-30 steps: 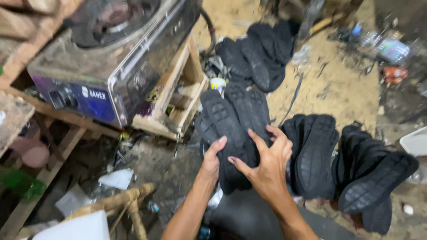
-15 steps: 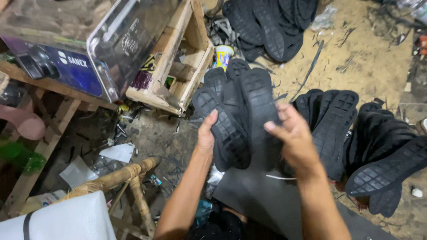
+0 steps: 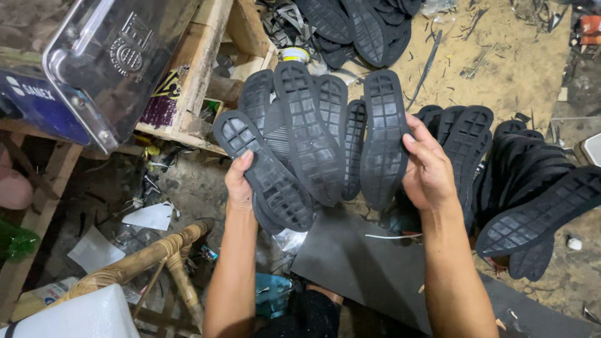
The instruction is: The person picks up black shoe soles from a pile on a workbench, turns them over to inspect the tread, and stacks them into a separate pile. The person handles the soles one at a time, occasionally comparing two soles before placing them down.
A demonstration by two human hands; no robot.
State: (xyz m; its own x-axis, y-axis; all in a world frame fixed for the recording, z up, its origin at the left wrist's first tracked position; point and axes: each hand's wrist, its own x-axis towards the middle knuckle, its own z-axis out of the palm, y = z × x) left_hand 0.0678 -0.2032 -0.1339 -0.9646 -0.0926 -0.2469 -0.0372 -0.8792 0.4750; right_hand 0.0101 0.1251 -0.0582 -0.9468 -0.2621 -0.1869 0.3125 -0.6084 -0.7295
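Holding a fan of black shoe soles (image 3: 313, 138) up over a cluttered workshop floor.

Both hands are closed on the bunch — the left hand (image 3: 240, 186) wrapped round its lower edge at 8 o'clock, thumb on the tread, the right hand (image 3: 429, 169) clasping the rightmost sole at 3 o'clock. At 10 o'clock a wooden shelf (image 3: 200, 69) and a clear-lidded box (image 3: 94, 62) stand close to the soles' tips. At 3 o'clock more black soles (image 3: 532, 188) lie heaped just beside the right wrist. Open room shows at 1 o'clock — bare sandy ground (image 3: 501, 62). Below, at 6 o'clock, lies a dark flat sheet (image 3: 369, 263); a bamboo frame (image 3: 150, 256) sits at 7 o'clock.
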